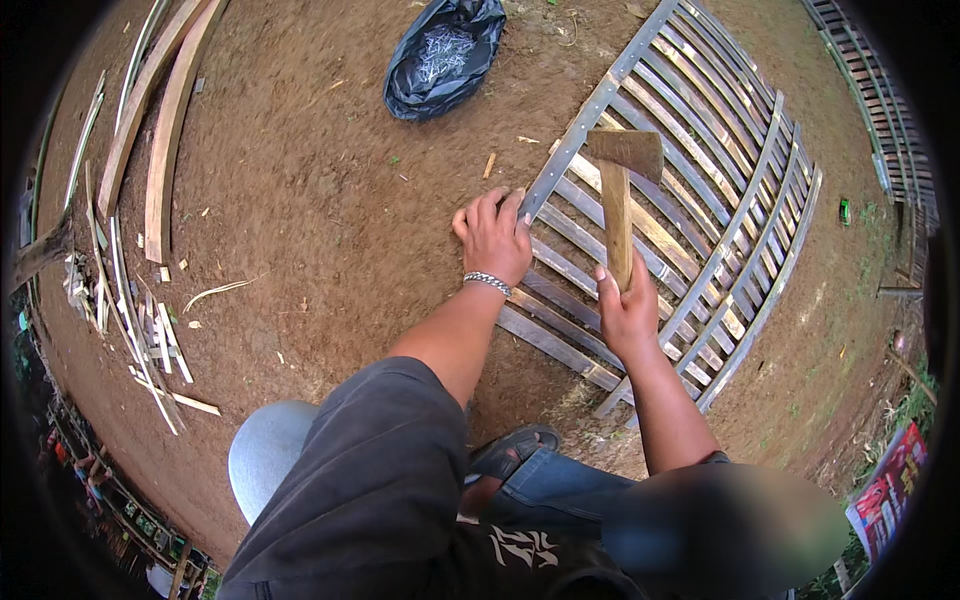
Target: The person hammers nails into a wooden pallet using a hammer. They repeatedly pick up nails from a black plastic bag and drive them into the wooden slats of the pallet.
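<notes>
My right hand [631, 312] is closed round the wooden handle of a hatchet [618, 215], whose broad rusty head is raised over a slatted panel [650, 230]. The panel is made of many narrow wooden or bamboo strips crossed by longer battens. At its left edge, a grey batten [572, 140] dotted with nail heads runs away from me. My left hand [497, 240], with a chain bracelet at the wrist, lies curled over the near part of that batten. What is under its fingers is hidden.
A black plastic bag [445, 60] of nails sits open on the dirt ahead. Long timber boards [170, 140] and thin offcuts [165, 345] lie at left. Another slatted panel [880, 90] is at far right. A rounded grey object [265, 455] is beside my left arm.
</notes>
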Demonstrator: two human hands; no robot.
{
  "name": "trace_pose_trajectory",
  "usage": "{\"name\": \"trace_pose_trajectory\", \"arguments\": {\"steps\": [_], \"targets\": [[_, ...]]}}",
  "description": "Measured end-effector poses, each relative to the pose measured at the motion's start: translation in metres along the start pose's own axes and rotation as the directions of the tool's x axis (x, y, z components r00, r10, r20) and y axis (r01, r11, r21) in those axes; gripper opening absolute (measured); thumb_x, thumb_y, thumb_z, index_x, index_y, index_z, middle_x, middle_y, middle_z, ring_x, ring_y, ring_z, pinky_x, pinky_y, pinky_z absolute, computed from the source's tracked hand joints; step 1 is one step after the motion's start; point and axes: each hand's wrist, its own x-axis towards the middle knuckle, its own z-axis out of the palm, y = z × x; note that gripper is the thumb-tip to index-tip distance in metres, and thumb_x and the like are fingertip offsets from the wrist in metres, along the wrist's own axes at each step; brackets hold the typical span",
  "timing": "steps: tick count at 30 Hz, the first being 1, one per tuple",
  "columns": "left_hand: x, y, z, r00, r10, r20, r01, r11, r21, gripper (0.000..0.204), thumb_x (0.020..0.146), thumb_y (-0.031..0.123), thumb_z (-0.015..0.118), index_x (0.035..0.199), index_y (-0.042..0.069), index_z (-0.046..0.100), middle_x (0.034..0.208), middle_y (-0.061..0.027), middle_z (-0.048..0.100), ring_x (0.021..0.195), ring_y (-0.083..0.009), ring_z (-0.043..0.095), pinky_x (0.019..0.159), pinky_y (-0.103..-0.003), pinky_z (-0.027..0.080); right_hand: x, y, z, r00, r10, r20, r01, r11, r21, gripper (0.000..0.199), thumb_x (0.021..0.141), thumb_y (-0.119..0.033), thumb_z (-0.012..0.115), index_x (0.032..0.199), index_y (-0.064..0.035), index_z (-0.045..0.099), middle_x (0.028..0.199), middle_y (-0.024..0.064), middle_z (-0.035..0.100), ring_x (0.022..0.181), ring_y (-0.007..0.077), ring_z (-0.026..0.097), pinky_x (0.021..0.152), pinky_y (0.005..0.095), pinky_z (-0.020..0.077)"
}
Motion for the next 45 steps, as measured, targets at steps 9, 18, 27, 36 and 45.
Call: {"name": "trace_pose_trajectory", "arguments": {"steps": [9, 18, 27, 36, 45], "targets": [[0.005, 0.007, 0.000, 0.997, 0.059, 0.042, -0.061, 0.996, 0.060, 0.039, 0.089, 0.022, 0.068, 0.127, 0.013, 0.066, 0.130, -0.0086, 0.057, 0.125, -0.0283, 0.049, 0.108, -0.050, 0.028, -0.079, 0.016, 0.013, 0.962, 0.258, 0.087, -0.266, 0.958, 0.107, 0.049, 0.098, -0.022, 0.066, 0.142, -0.0036, 0.052, 0.114, 0.0234, 0.070, 0.108, 0.0321, 0.069, 0.092, 0.0390, 0.0518], [0.014, 0.003, 0.011, 0.993, 0.021, -0.116, -0.033, 0.994, -0.104, 0.009, 0.085, 0.019, 0.073, 0.092, 0.013, 0.074, 0.105, -0.0009, 0.068, 0.108, -0.0221, 0.059, 0.101, -0.045, 0.034, -0.084, 0.027, 0.024, 0.978, 0.172, 0.119, -0.186, 0.975, 0.119, 0.052, 0.098, -0.020, 0.067, 0.144, -0.0040, 0.050, 0.119, 0.0236, 0.069, 0.113, 0.0335, 0.068, 0.095, 0.0391, 0.0510], [0.014, 0.001, 0.012, 0.989, -0.029, -0.145, -0.003, 0.977, -0.212, 0.004, 0.082, 0.017, 0.077, 0.079, 0.014, 0.075, 0.099, 0.0011, 0.069, 0.101, -0.0205, 0.060, 0.097, -0.043, 0.035, -0.065, 0.034, 0.031, 0.977, 0.166, 0.132, -0.165, 0.986, -0.019, 0.053, 0.098, -0.022, 0.068, 0.144, -0.0014, 0.050, 0.117, 0.0200, 0.069, 0.109, 0.0262, 0.067, 0.095, 0.0383, 0.0504], [0.017, 0.004, 0.014, 0.989, -0.026, -0.144, 0.003, 0.987, -0.158, 0.003, 0.081, 0.018, 0.078, 0.082, 0.016, 0.076, 0.098, 0.0007, 0.067, 0.102, -0.0207, 0.060, 0.098, -0.042, 0.035, -0.071, 0.040, 0.032, 0.980, 0.141, 0.142, -0.137, 0.990, -0.040, 0.051, 0.098, -0.023, 0.066, 0.144, -0.0059, 0.049, 0.113, 0.0282, 0.069, 0.111, 0.0456, 0.067, 0.092, 0.0443, 0.0531], [0.017, 0.004, 0.013, 0.990, -0.036, -0.135, 0.018, 0.990, -0.136, 0.005, 0.078, 0.016, 0.078, 0.081, 0.015, 0.074, 0.099, 0.0008, 0.067, 0.104, -0.0216, 0.059, 0.099, -0.043, 0.034, -0.043, 0.031, 0.033, 0.990, -0.127, 0.054, 0.134, 0.975, -0.176, 0.050, 0.100, -0.017, 0.059, 0.147, -0.0091, 0.044, 0.126, 0.0275, 0.065, 0.110, 0.0478, 0.065, 0.091, 0.0513, 0.0542]]}}
